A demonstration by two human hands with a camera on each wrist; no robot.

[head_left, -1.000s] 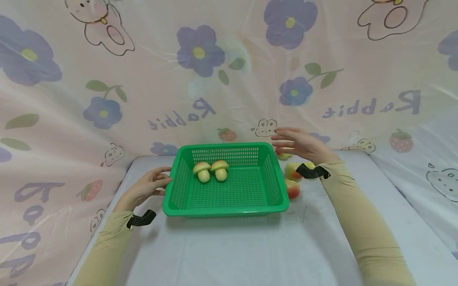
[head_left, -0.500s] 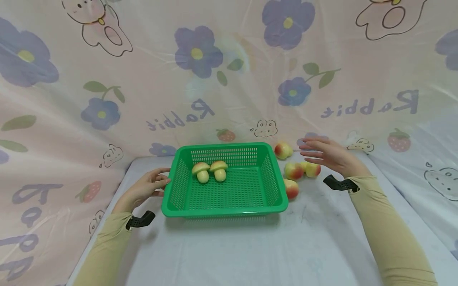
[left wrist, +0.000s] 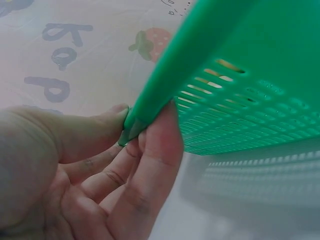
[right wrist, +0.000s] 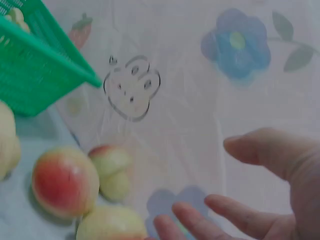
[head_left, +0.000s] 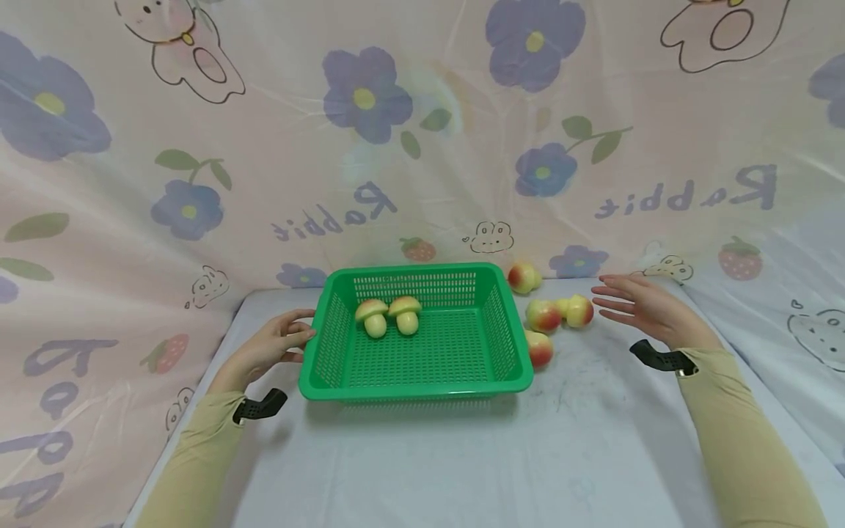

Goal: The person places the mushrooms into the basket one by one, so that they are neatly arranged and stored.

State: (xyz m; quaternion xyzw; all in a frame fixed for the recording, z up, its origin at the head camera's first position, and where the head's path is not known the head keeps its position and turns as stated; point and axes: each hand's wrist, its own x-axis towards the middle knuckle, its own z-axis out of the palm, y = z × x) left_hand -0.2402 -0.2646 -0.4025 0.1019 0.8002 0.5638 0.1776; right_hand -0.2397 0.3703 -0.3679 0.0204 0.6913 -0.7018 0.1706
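My left hand [head_left: 267, 343] pinches the left rim of a green plastic basket [head_left: 416, 393] between thumb and fingers, plainly seen on the rim [left wrist: 165, 80] in the left wrist view. Inside the basket, towards the left, lie two toy mushrooms [head_left: 405, 315] with yellow stems and reddish-yellow caps. My right hand [head_left: 650, 309] hovers to the right of the basket, fingers spread and holding nothing. Nearest to it is a toy mushroom [head_left: 579, 312] with a red and yellow cap. Several similar mushrooms [head_left: 543, 316] lie between that hand and the basket.
A white cloth [head_left: 422, 469] covers the table. Behind it hangs a pink curtain [head_left: 455, 183] printed with flowers and rabbits. One mushroom [head_left: 524, 278] lies at the back right corner of the basket, and another [head_left: 540, 350] sits against its right side.
My right hand has moved right and slightly down, away from the basket's back right corner, uncovering the mushrooms there. The left hand and basket have stayed put.
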